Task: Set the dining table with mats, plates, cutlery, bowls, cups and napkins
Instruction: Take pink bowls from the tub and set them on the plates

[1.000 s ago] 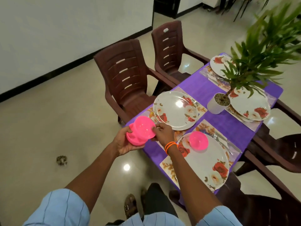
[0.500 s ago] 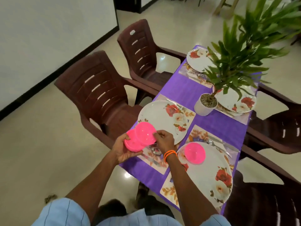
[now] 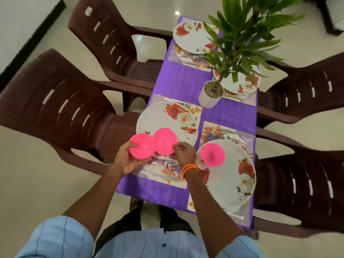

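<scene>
Home dining room: plastic chairs around a purple-clothed table.

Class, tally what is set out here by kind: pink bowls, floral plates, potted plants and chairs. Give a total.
Pink bowls: 3
Floral plates: 4
Potted plants: 1
Chairs: 4
Total: 12

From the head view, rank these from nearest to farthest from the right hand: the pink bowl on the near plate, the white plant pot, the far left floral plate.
1. Pink bowl, just right of the right hand.
2. White plant pot, table centre.
3. Far left floral plate, far end.
</scene>
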